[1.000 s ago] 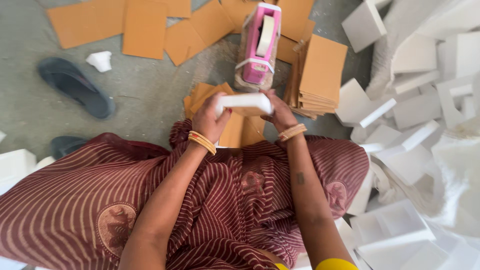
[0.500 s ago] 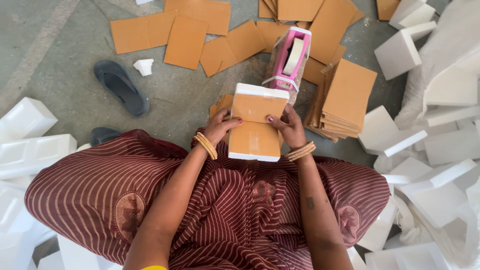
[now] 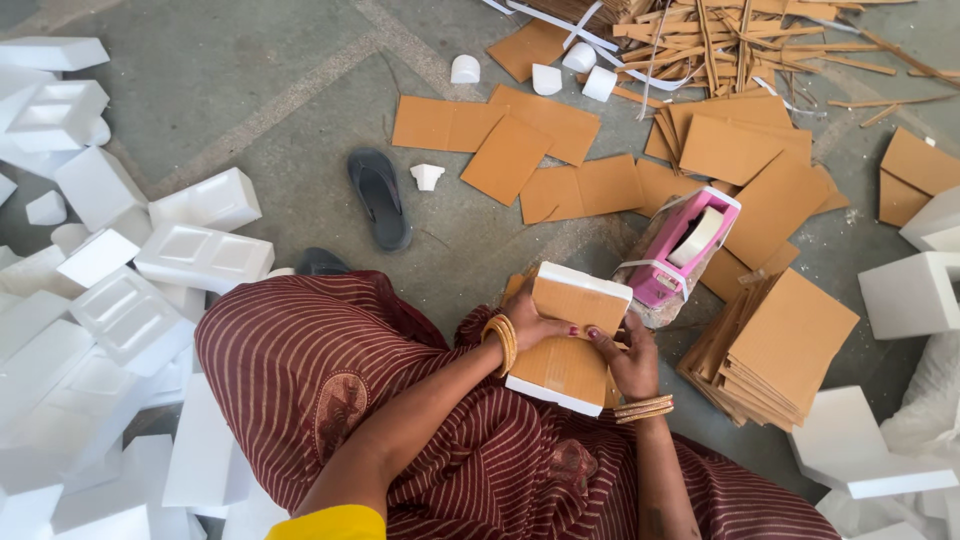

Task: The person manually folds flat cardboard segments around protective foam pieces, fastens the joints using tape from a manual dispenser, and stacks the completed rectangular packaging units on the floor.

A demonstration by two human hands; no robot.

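Cardboard-faced foam block (image 3: 570,337) between both hands (image 3: 585,345)

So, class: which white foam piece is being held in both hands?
The foam block faced with brown cardboard, gripped by the left hand and right hand; other foam pieces lie untouched.

Tape dispenser (image 3: 683,250) right of block (image 3: 570,338); cardboard stack (image 3: 775,350) further right.

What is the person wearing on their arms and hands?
Both arms are bare from the wrists up to short yellow sleeves. The left hand has a stack of gold bangles at its wrist, and the right hand has gold bangles too. The fingernails are painted dark red. No gloves or rings show.
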